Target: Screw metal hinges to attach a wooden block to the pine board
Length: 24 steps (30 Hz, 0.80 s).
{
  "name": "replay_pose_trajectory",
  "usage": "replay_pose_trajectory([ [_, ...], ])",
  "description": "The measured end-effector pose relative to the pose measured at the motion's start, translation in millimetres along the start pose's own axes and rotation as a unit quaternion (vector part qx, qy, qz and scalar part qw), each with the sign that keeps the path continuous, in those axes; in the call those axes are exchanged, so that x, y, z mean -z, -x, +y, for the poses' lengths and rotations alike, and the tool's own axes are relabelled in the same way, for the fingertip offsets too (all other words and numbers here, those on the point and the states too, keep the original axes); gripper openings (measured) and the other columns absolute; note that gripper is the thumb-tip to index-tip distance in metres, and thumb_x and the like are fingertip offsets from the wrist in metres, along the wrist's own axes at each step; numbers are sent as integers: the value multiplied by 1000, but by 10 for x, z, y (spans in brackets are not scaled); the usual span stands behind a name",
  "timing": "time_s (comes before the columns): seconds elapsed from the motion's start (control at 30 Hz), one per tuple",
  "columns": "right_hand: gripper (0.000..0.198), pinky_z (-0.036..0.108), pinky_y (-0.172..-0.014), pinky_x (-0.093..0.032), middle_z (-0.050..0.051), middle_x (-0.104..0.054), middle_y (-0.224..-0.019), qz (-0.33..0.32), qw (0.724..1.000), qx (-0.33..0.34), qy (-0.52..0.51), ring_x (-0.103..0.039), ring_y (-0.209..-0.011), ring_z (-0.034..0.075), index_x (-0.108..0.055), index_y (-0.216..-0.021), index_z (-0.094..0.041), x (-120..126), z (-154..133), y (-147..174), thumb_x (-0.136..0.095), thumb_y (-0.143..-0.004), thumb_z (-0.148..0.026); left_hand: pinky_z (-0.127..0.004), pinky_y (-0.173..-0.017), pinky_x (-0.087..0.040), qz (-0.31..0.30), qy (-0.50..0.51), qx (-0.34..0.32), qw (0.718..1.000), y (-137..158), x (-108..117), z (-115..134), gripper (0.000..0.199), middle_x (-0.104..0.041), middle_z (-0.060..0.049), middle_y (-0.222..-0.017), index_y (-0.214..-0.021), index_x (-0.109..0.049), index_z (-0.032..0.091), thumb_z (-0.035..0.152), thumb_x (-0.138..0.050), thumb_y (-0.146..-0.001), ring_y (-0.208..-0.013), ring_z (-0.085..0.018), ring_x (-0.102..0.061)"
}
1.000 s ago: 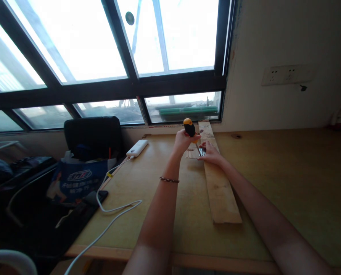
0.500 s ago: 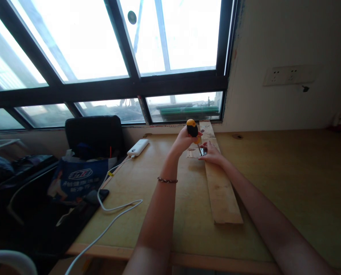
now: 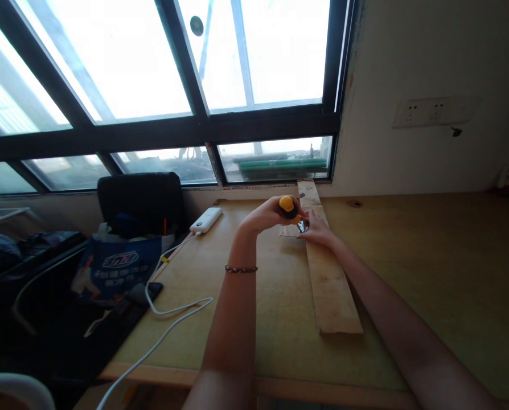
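My left hand (image 3: 268, 214), with a braided band on its wrist, is wrapped round the yellow and black handle of a screwdriver (image 3: 287, 207). The handle's end leans towards me, and the shaft is mostly hidden. Close on its right, my right hand (image 3: 317, 229) pinches a small shiny metal piece (image 3: 303, 226) at the left edge of a long wooden board (image 3: 332, 290). The screwdriver's tip is at or near that piece; whether they touch I cannot tell. A shorter flat wood piece (image 3: 286, 230) sticks out leftward from under the hands.
The board lies lengthwise on a wooden table (image 3: 417, 273), reaching towards the window. A white power bank (image 3: 206, 220) with a white cable (image 3: 173, 312) lies at the table's left edge. Beyond that edge stand a black chair (image 3: 139, 191) and a blue bag (image 3: 120, 265).
My left hand has dropped lower and its wrist has swung left. The screwdriver handle has tipped from more upright towards me. My right hand and the metal piece have barely moved.
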State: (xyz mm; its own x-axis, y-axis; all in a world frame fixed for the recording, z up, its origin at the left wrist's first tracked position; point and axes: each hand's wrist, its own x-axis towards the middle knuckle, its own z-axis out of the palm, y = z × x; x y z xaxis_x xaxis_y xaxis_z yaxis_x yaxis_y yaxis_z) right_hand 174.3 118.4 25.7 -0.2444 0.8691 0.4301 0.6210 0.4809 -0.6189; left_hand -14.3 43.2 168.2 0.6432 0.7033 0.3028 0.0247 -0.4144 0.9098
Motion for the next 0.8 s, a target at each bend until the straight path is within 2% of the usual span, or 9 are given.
replay_pose_trajectory([
  [0.17, 68, 38, -81, -45, 8, -58, -102, 4, 1000, 15, -2, -55, -97, 25, -43, -98, -19, -20, 22, -10, -82, -44, -36, -36, -78, -51, 98, 19, 13, 995, -7, 19, -13, 35, -68, -8, -87, -82, -61, 11, 17, -76, -51, -83, -21, -64],
  [0.37, 67, 39, -82, -44, 8, -59, -102, -5, 1000, 19, 0, -55, -98, 25, -43, -98, -20, -23, 33, -16, -81, -45, -34, -37, -75, -53, 200, 28, 1, 979, 57, 60, 128, 33, -68, -10, -82, -79, -60, 10, 20, -76, -52, -79, -21, -65],
  [0.6, 64, 38, -85, -41, 9, -59, -102, -19, 998, 33, 49, -52, -100, 26, -42, -101, -19, -6, -19, 16, -78, -49, -32, -34, -69, -54, 371, 39, 17, 928, 75, 136, 216, 38, -67, -8, -80, -82, -60, 11, 21, -77, -49, -78, -21, -65],
  [0.8, 61, 36, -83, -41, 9, -60, -104, -33, 996, 26, 79, -50, -99, 26, -46, -104, -19, -21, -52, 40, -75, -51, -29, -33, -66, -54, 448, 39, 6, 893, 87, 176, 225, 35, -66, -7, -77, -78, -59, 12, 21, -76, -49, -77, -21, -65],
])
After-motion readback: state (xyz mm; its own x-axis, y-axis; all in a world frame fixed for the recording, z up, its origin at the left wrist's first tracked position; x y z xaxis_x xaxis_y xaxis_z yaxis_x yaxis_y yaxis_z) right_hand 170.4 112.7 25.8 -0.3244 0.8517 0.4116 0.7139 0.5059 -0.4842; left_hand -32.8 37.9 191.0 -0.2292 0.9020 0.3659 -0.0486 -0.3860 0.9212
